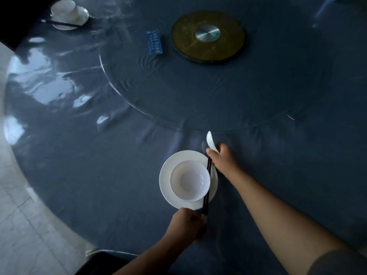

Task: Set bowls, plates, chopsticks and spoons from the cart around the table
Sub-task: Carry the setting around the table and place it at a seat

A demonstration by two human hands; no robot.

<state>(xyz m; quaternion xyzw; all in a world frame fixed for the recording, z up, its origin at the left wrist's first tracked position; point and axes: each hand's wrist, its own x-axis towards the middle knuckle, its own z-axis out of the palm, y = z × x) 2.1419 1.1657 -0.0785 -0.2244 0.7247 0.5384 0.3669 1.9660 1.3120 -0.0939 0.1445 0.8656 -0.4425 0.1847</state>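
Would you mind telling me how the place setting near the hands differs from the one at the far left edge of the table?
The near setting has both hands on it: the left hand holds its chopsticks, the right hand its spoon. The far setting lies untouched, its chopsticks resting across the plate's near edge. The near bowl is plainly empty; the far one is too blurred to tell. Both are white dishes with dark chopsticks.

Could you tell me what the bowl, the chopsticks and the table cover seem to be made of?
Bowl: glossy white, likely ceramic or melamine; a soft highlight shows inside.
Chopsticks: thin, black, dull; wood or plastic, unclear which.
Table cover: dark blue cloth, apparently under clear plastic film, judging by wrinkles and bright reflections.
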